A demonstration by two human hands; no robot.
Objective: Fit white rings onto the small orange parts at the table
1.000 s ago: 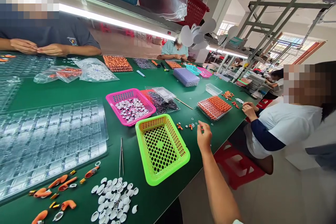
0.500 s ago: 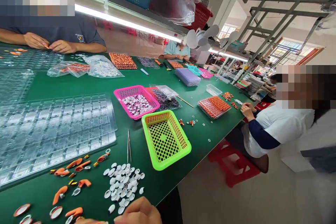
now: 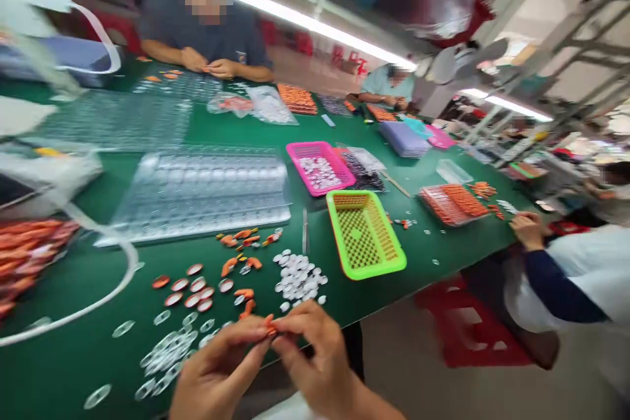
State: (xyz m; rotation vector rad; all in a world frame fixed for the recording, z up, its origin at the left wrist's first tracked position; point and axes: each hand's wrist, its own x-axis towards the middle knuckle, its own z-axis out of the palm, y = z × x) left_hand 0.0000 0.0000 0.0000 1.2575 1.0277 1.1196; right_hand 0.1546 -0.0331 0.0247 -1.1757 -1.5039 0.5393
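Observation:
At the table's front edge, my left hand (image 3: 224,364) and my right hand (image 3: 317,354) meet fingertip to fingertip. Both pinch a small orange plastic piece (image 3: 270,324), mostly covered by the fingers. Just beyond my right hand lies a pile of white oval caps (image 3: 299,277). Curved orange parts (image 3: 245,262) with small yellow and black bits are scattered farther out. Beside them lie several red-rimmed white oval pieces (image 3: 197,284). Thin clear-white rings (image 3: 170,351) are heaped to the left of my left hand.
Tweezers (image 3: 305,233) lie left of a green basket (image 3: 339,236); a pink basket (image 3: 295,161) holds white pieces. Clear trays (image 3: 211,203) are stacked at centre left. A white hose (image 3: 115,289) loops at left, near orange parts (image 3: 24,256). Co-workers sit across and to the right.
The view has swung left and down, bringing both hands, the rings and the hose into sight. My hands, mostly cut off before, now show together with the orange piece between them.

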